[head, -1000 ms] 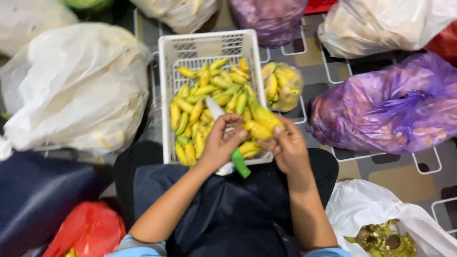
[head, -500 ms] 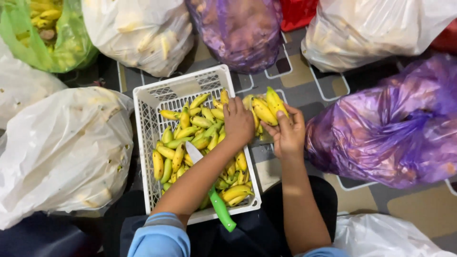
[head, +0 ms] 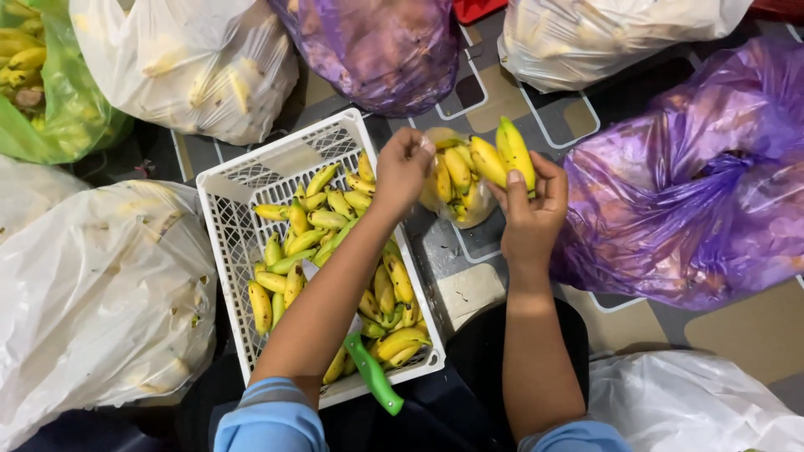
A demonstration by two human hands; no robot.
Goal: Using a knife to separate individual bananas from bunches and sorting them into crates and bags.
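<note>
My right hand [head: 530,205] holds a small bunch of yellow bananas [head: 501,156] just above a clear plastic bag of bananas [head: 453,186] on the floor. My left hand [head: 403,170] pinches the rim of that clear bag, holding it. Below my left forearm sits a white plastic crate [head: 236,251] filled with several small yellow-green bananas. A knife with a green handle [head: 373,375] lies on the crate's near edge, its blade hidden under my arm.
Full plastic bags ring the crate: white ones at left [head: 92,293], top left [head: 197,63] and top right [head: 603,33], purple ones at top [head: 377,50] and right [head: 695,184], a green one [head: 42,75] with bananas at far left. Patterned tiled floor [head: 745,322] shows at right.
Both hands lifted from the crate and moved right and away from me to the clear bag. The right hand carried the banana bunch along; the knife stayed on the crate.
</note>
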